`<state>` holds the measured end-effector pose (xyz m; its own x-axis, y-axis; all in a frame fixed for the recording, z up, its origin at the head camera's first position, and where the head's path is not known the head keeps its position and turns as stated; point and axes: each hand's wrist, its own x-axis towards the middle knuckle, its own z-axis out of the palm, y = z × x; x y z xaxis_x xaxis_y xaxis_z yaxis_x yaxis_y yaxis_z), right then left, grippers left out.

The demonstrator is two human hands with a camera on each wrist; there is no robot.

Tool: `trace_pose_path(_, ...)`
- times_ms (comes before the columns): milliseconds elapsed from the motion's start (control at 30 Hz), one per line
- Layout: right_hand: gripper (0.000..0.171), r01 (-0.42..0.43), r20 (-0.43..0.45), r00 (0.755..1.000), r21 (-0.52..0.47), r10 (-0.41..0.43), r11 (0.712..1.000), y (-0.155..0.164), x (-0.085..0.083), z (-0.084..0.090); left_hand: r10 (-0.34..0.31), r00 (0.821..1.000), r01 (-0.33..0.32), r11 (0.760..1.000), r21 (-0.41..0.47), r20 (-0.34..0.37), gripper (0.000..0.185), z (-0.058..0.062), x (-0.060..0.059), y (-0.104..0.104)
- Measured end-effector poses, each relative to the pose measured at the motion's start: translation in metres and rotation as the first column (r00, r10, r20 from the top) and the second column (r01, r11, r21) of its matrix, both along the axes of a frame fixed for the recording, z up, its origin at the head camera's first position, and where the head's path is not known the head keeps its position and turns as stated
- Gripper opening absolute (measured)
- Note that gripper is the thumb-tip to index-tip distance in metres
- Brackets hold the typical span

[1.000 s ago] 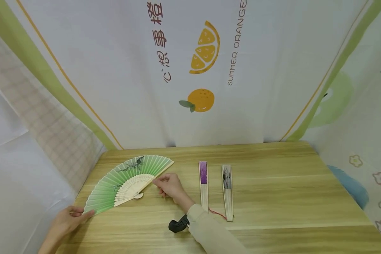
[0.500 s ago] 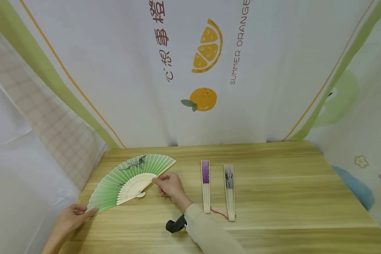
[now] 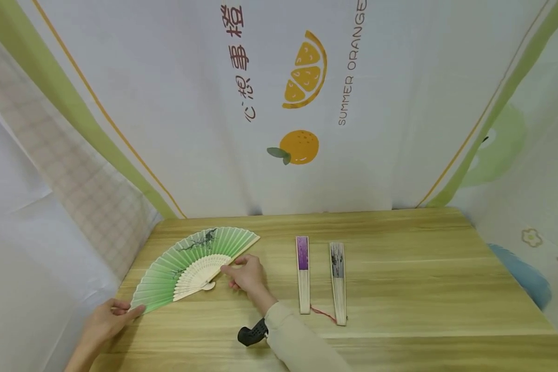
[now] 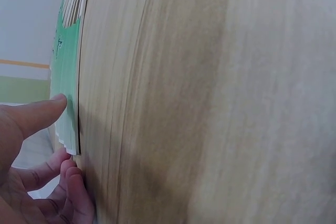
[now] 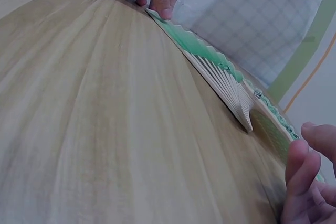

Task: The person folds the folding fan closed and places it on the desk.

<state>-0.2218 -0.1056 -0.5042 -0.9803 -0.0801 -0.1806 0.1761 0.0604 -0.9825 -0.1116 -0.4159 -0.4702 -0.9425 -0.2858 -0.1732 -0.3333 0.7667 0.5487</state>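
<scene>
Spread green paper fan with pale bamboo ribs [image 3: 192, 263] lies flat on the wooden table [image 3: 400, 268], left of centre. Left hand [image 3: 104, 323] pinches its near-left end slat and right hand [image 3: 247, 274] grips the far guard stick, holding it spread; 2 folded fans [image 3: 321, 274] lie apart, right.

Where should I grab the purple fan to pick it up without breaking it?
Take the purple fan by its pale wooden sticks near the end closest to you, coming down from above and pinching its two long edges. It lies folded and flat on the table, apart from the grey fan, so there is probably room for fingers on both sides.
</scene>
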Motion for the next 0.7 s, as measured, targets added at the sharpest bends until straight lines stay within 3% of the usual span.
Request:
trace_pose_path(300,0.043,0.027,-0.044,0.999,0.07,-0.024,0.997,-0.007,0.0,-0.004,0.004,1.0,-0.004,1.0,-0.011,-0.014,0.058,0.001,-0.001,0.007)
trace_pose_path(533,0.037,0.065,-0.038,0.997,0.139,-0.06,0.988,-0.012,0.001,-0.001,0.023,1.0,-0.023,1.0,-0.004,0.009,0.061,-0.002,-0.001,0.007)
trace_pose_path(700,0.031,0.094,-0.05,0.995,0.122,-0.089,0.988,-0.015,0.0,-0.001,0.015,0.999,-0.015,1.0,-0.003,0.033,0.065,-0.001,-0.001,0.006)
